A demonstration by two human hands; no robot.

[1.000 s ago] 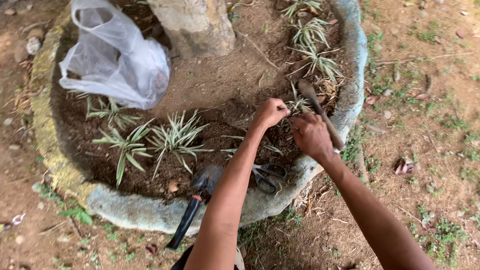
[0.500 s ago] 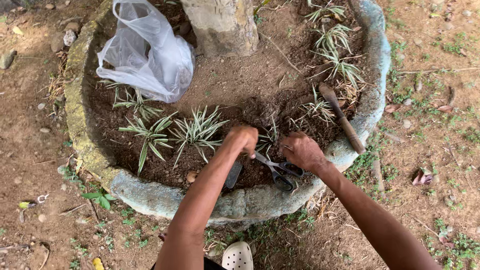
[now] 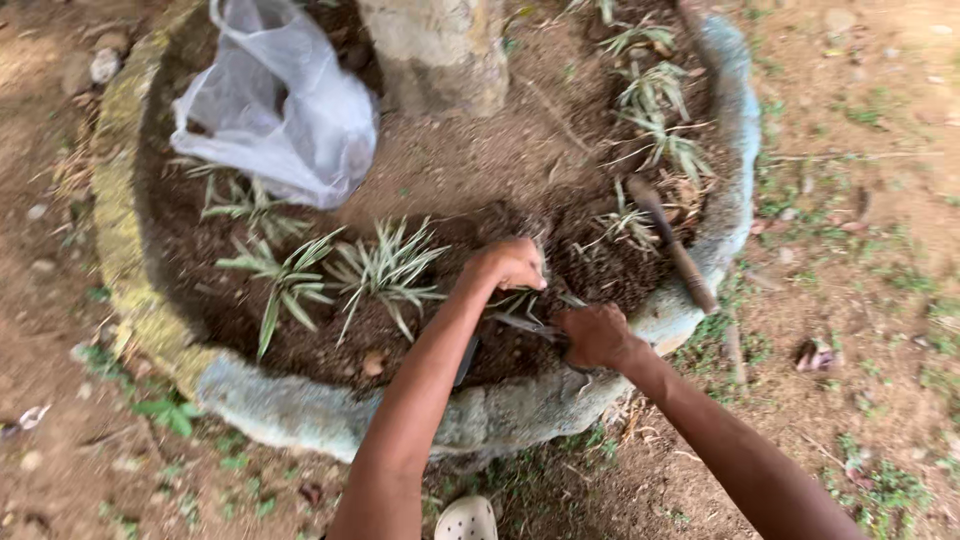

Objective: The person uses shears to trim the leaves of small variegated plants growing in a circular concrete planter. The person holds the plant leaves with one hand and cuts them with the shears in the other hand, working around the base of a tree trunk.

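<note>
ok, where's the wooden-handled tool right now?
Head view, right side: the wooden-handled tool lies on the soil against the planter rim, beyond the right hand, untouched.

A single head-worn camera looks steeply down from the person's own standing height onto a round stone-rimmed planter (image 3: 300, 415), its near rim curving across the lower frame. The view faces away from the wearer toward a trunk (image 3: 435, 50) at the top edge (a pale shoe (image 3: 465, 520) shows at the bottom), with both forearms reaching in from below at close range.
</note>
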